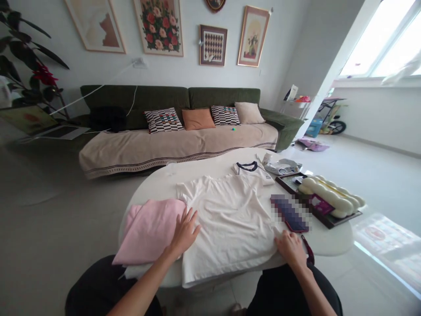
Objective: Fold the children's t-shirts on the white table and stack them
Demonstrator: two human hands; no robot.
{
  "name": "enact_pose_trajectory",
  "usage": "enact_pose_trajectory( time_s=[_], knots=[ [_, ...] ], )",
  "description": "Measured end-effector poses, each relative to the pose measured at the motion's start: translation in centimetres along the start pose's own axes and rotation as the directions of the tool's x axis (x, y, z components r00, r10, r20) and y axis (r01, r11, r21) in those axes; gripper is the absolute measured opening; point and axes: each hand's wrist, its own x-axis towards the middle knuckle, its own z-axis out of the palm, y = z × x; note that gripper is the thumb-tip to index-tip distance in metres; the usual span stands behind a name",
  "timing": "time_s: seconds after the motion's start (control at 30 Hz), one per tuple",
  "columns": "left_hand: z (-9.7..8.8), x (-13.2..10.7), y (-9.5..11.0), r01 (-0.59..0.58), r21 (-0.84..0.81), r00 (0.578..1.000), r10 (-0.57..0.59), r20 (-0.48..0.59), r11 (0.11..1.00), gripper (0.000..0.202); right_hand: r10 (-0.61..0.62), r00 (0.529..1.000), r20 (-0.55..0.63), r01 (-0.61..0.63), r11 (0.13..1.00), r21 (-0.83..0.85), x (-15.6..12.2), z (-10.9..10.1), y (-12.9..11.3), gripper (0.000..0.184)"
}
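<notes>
A white T-shirt (230, 215) lies spread flat on the white oval table (332, 239), its hem hanging over the near edge. My left hand (186, 230) rests open and flat on the shirt's left side, next to a folded pink garment (149, 230). My right hand (289, 246) lies on the shirt's lower right corner with its fingers curled; whether it pinches the cloth is hidden. A second white shirt with a dark collar (251, 169) lies folded at the table's far side.
A dark tray (345, 217) with a cream bumpy object (330, 195) sits at the table's right, beside a dark flat item (291, 213). Crumpled packaging (283, 166) lies at the far edge. A green sofa (177, 127) with cushions stands behind.
</notes>
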Motion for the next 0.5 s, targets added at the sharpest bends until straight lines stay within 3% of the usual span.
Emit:
enact_pose_trajectory(
  time_s=[0.1,0.2,0.37,0.5],
  knots=[
    [-0.4,-2.7,-3.7,0.191,0.071,0.981,-0.189,-0.039,0.979,0.051,0.022,0.999,0.025,-0.023,0.999,0.024,0.2,0.4,0.6,0.034],
    [-0.4,-3.8,-7.4,0.344,0.085,0.939,-0.345,-0.001,0.935,0.054,0.027,0.998,0.056,-0.031,0.997,0.072,0.6,0.7,0.8,0.034],
    [-1.1,-2.9,-11.4,0.386,0.022,0.923,-0.386,0.007,0.922,0.056,-0.005,0.998,0.061,-0.003,0.990,0.139,1.2,1.1,0.7,0.028],
    [-2.8,-1.0,-12.9,0.412,-0.065,0.911,-0.413,-0.004,0.909,0.057,-0.015,1.000,0.019,0.011,0.978,0.211,1.0,1.2,0.8,0.031]
  ],
)
